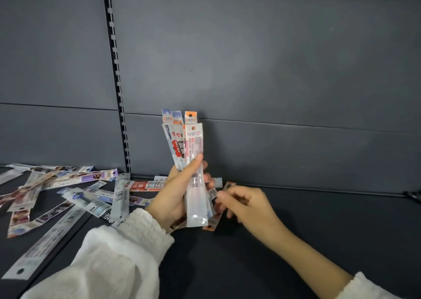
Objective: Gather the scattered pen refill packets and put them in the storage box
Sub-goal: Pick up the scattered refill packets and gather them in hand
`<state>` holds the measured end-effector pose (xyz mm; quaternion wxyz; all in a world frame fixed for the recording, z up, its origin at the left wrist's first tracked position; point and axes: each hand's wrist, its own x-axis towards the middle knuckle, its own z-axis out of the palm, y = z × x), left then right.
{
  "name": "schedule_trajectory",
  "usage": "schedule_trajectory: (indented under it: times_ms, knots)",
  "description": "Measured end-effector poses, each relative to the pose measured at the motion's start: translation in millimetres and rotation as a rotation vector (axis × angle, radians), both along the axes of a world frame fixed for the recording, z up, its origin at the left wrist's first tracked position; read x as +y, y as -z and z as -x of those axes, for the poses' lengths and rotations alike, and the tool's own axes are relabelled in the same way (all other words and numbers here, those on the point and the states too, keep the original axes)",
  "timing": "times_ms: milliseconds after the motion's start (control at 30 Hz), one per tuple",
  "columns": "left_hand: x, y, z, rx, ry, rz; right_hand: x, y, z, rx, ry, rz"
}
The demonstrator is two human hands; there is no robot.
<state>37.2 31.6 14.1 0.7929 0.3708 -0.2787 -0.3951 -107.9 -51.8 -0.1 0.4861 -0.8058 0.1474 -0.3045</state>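
Right of the slotted upright [116, 89], the dark shelf deck [319, 230] is my work area; the storage box is not in view. Loose refill packets [68, 196] lie fanned over the deck, mostly left of the upright's foot, a few just right of it. My left hand [175, 196], right of the upright, grips a bundle of packets [193, 148] held vertical, fingers and thumb wrapped round its lower half. My right hand [248, 205], farther right, is palm down with fingers curled at an orange-edged packet [228, 186] lying on the deck behind the bundle; I cannot tell whether the pinch has closed. Procedure: lift this packet by one end, align it lengthwise with the bundle, and hold the left grip firm so the bundle does not fan out.
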Motion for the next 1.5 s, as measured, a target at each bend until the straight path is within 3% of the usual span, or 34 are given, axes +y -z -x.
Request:
schedule_trajectory:
  times_ms: [167,267,467,600,833,933,1000,1100,1500]
  knots:
    - [30.2,-1.3,-33.6,-0.160,-0.032,-0.061,-32.1,12.6,6.1,0.260,0.230,0.223]
    - [47.0,7.8,-50.0,-0.089,0.016,0.018,-38.4,20.8,-3.0,0.479,0.306,0.316]
    - [60.3,10.1,-71.8,0.009,0.050,0.081,-26.9,15.2,-32.4,0.666,0.358,0.409]
    - [62.6,16.2,-73.9,0.022,0.219,0.087,-25.0,11.5,-35.3,0.615,0.259,0.435]
    - [78.3,11.9,-82.5,0.011,0.264,0.063,-22.5,-5.9,-12.7,0.775,0.127,0.757]
    - [84.7,15.1,-87.9,-0.029,0.199,0.025,-19.7,-4.0,-11.4,0.717,0.118,0.729]
    - [87.9,18.0,-91.1,-0.033,0.187,0.000,-16.6,-2.4,-8.9,0.677,0.064,0.601]
    - [88.4,20.3,-93.5,-0.015,0.183,-0.022,-11.9,-7.2,-1.0,0.761,-0.003,0.472]
    - [89.3,19.3,-98.1,-0.024,0.132,-0.019,-13.4,5.2,-12.3,0.478,0.121,0.576]
